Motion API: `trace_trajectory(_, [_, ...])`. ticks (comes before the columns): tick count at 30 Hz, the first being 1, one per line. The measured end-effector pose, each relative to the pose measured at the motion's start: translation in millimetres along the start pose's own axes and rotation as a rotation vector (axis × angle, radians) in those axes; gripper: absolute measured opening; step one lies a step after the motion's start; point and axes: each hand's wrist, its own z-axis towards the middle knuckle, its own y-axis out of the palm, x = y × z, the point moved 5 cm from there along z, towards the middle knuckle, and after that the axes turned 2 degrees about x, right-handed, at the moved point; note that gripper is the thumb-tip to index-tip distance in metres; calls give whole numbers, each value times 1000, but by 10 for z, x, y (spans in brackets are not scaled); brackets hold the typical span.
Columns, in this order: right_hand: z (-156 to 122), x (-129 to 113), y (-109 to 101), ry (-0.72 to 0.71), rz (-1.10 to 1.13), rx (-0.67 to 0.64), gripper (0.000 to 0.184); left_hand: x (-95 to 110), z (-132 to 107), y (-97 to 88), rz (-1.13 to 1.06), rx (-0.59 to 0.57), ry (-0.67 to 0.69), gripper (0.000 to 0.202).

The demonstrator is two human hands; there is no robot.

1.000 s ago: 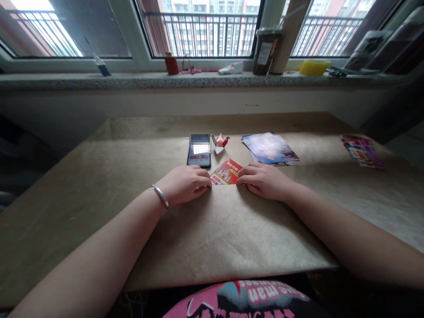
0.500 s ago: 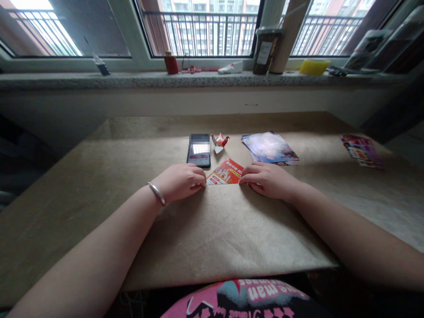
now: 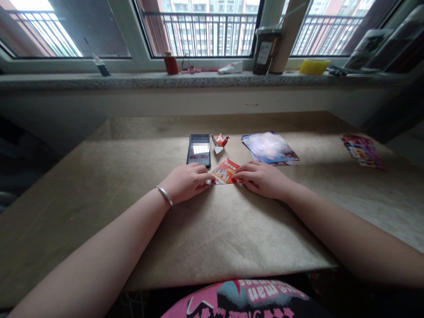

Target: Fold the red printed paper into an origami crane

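Note:
A red printed paper [image 3: 224, 171], folded into a triangle with its point away from me, lies on the table between my hands. My left hand [image 3: 189, 182] rests at its left corner, fingers closed together and pressing on that end. On the opposite side, my right hand [image 3: 263, 179] has its fingertips over the right corner, also pressed together on the paper. Both corners are partly hidden under the fingers. Just beyond the paper stands a small folded red and white paper crane [image 3: 220, 141]. A phone [image 3: 198, 155] with a lit screen lies beyond my left hand.
A stack of bluish-purple printed sheets [image 3: 270, 147] lies right of the crane. More colourful printed papers [image 3: 361, 151] are at the table's far right. The windowsill [image 3: 132, 81] behind carries a red bottle [image 3: 171, 64], a dark container [image 3: 266, 51] and a yellow sponge-like block [image 3: 314, 67].
My left hand has slid right, its fingers now over the paper's left corner. The right hand's fingers have shifted slightly left, further onto the paper. Phone and crane stay put.

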Motion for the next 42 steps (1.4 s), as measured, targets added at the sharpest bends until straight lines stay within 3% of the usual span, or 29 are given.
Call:
trace_trajectory(3, [28, -12, 22, 6, -12, 13, 25, 47, 33, 1, 42, 68, -1, 21])
trace_trajectory(7, [67, -30, 30, 30, -36, 20, 23, 180, 91, -15, 144, 20, 67, 17])
trace_trajectory(11, [115, -84, 27, 57, -40, 25, 21, 256, 131, -55, 240, 21, 39, 11])
trace_trajectory(17, [181, -176, 33, 128, -110, 49, 16, 231, 166, -44, 243, 95, -59, 9])
trace_trajectory(22, [196, -176, -8, 232, -146, 144, 13, 231, 182, -16, 205, 148, -61, 6])
trace_trajectory(30, [223, -244, 8, 173, -82, 185, 8, 327, 183, -99, 213, 239, -29, 14])
trace_trajectory(42, [158, -93, -38, 100, -30, 209, 13, 311, 154, -125, 248, 206, -59, 14])
